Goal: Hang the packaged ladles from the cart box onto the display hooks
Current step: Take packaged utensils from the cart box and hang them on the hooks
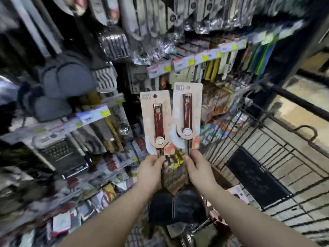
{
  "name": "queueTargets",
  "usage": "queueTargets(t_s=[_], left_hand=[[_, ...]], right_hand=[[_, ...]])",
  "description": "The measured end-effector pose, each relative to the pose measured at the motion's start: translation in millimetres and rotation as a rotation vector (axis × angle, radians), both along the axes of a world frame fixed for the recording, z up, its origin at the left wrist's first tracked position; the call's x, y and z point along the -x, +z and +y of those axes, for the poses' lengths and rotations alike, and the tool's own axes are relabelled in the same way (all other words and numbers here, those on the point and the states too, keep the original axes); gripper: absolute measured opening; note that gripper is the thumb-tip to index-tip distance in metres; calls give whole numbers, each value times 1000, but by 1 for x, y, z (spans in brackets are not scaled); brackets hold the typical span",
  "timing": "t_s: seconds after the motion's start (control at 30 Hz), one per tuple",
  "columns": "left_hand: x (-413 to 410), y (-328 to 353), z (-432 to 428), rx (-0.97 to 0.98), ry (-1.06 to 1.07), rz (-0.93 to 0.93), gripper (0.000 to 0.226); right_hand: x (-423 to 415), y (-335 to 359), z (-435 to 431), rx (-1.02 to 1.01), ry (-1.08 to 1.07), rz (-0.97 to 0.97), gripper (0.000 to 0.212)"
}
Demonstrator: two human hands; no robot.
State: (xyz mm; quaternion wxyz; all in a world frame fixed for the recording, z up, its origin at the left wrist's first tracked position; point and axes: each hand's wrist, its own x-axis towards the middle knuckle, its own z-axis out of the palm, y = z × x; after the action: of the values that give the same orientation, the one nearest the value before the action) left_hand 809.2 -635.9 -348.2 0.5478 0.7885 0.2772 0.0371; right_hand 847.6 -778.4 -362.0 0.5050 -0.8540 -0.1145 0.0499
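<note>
From the head camera, two packaged ladles are held up side by side in front of the shelving, one in each hand, both upright with the card end on top. The left hand [151, 168] is closed around the stem of the left ladle [157, 122], just under its backing card; the right hand [197, 168] is closed the same way on the right ladle [187, 114], which sits slightly higher. The two cards touch or overlap along their inner edges. Each pack is a pale beige card with a small hang hole near the top, carrying a dark red handle with a copper-toned frame and a round copper collar at its lower end; the dark bowls hang low between the forearms, blurred. The wire cart [267, 157] stands to the right. The display shelves [92, 118] behind are crowded with hanging kitchen tools and yellow price tags, too blurred to count.
</note>
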Motion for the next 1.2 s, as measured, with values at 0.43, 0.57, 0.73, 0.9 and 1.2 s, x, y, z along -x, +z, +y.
queueTargets(t_s=[0.43,0.57,0.73,0.9,1.2], left_hand=[[294,135,213,-101,545,-316,33],[420,158,262,-69,755,-374,35],[556,183,300,-190,967,-382,29],[640,196,335,-270,1120,-432,31],[697,195,406,-202,1245,-475,28]], right_hand=[[214,119,255,-189,533,-141,20],[326,149,326,-231,700,-205,24],[445,173,395,-301,882,-189,6],[518,190,444,-270,1040,-203,17],[579,200,546,-303,1185,-207,18]])
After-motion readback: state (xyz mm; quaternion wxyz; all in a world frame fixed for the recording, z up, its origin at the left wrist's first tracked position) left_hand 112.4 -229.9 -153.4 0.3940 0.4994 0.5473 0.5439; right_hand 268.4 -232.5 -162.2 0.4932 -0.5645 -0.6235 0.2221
